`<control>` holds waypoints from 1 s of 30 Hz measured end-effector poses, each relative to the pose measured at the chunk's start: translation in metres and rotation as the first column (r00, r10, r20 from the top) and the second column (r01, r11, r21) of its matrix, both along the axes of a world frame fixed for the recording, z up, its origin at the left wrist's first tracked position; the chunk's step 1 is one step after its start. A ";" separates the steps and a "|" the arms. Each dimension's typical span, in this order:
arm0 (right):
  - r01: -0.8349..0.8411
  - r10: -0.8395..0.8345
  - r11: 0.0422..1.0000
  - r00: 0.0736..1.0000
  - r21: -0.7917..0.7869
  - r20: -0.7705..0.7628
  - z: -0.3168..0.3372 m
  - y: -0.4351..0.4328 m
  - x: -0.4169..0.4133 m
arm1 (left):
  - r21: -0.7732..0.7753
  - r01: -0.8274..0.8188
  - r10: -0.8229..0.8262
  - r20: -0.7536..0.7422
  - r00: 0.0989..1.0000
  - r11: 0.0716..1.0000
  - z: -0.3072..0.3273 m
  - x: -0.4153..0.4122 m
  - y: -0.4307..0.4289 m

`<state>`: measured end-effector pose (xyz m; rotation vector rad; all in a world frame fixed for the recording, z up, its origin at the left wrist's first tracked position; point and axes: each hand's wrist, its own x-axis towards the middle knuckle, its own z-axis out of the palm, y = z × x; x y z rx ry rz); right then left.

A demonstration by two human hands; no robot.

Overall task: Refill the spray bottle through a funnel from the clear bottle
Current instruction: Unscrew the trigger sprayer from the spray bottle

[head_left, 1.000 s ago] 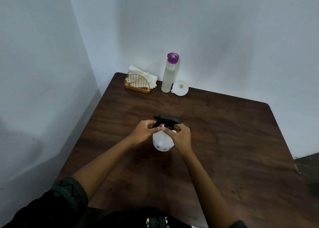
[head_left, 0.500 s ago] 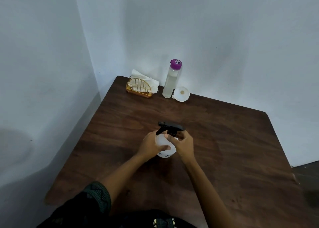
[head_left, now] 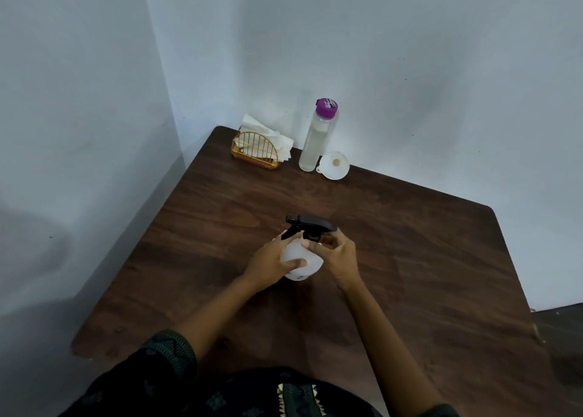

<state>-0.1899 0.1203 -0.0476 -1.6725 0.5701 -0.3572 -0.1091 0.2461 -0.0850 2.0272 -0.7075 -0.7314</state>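
Note:
A white spray bottle (head_left: 302, 260) with a black trigger head (head_left: 312, 224) stands upright in the middle of the dark wooden table (head_left: 410, 259). My left hand (head_left: 272, 263) grips its round body, thumb across the front. My right hand (head_left: 336, 254) pinches the black collar just under the trigger head. At the back of the table, by the wall, stands the clear bottle (head_left: 317, 139) with a purple cap, holding pale liquid. A white funnel (head_left: 333, 165) lies right beside it, mouth upward.
A gold wire holder (head_left: 256, 151) with white napkins sits at the table's back left corner. Walls close in behind and to the left of the table. Its right edge borders a dark floor.
My left hand dropped from the trigger head to the bottle's body and now grips it. My right hand stays at the collar. The camera view tilted slightly.

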 end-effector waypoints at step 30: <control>-0.079 0.074 0.991 0.996 -0.108 -0.042 0.004 -0.002 -0.009 | -0.051 -0.016 0.016 0.007 1.000 0.999 -0.002 -0.001 -0.001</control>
